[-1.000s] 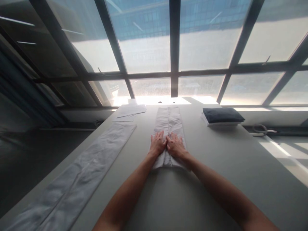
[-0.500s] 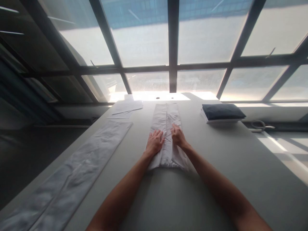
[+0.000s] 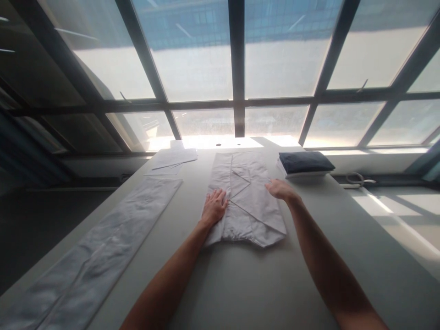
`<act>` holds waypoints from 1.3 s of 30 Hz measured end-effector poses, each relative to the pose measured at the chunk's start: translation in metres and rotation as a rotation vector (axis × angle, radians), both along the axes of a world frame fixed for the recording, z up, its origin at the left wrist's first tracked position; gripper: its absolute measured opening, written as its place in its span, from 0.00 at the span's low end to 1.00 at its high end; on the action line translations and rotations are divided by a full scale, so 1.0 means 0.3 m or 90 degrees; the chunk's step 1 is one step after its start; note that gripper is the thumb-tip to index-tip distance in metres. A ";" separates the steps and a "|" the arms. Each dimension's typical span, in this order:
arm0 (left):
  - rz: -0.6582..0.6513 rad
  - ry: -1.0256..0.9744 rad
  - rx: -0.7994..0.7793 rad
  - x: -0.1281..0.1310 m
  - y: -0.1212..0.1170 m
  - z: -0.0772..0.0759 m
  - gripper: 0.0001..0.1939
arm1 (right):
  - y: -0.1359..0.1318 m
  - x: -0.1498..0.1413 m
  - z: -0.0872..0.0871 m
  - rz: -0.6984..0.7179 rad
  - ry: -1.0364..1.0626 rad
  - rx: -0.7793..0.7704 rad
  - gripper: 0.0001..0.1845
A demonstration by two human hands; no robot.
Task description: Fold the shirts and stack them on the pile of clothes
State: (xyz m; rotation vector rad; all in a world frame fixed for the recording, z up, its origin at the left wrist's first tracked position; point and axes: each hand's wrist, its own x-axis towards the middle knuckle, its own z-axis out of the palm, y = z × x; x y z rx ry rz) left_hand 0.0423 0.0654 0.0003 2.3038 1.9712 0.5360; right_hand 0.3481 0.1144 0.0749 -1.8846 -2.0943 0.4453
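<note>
On the table [image 3: 237,284], cloth [image 3: 245,201] is seemingly steadied by the flattened left hand [image 3: 214,207]; gripping by the right hand [image 3: 280,189] cannot be confirmed.

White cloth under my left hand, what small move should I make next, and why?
Your right hand should probably smooth the right side of the white cloth: slanting fold lines cross it and its near edge is uneven, while your left hand rests on the left side.
</note>
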 end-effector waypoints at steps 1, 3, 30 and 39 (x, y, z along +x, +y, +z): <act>-0.001 0.000 0.001 0.000 0.000 0.001 0.22 | -0.007 -0.029 -0.004 0.010 -0.003 -0.010 0.24; -0.003 0.004 0.000 0.000 -0.001 0.004 0.23 | -0.027 -0.102 -0.021 0.031 -0.009 -0.035 0.27; -0.051 0.037 -0.025 0.100 -0.074 0.018 0.29 | -0.181 -0.222 -0.275 0.019 -0.099 0.070 0.33; -0.020 0.001 0.038 0.100 -0.078 0.034 0.21 | -0.179 -0.226 -0.275 0.021 -0.096 0.065 0.33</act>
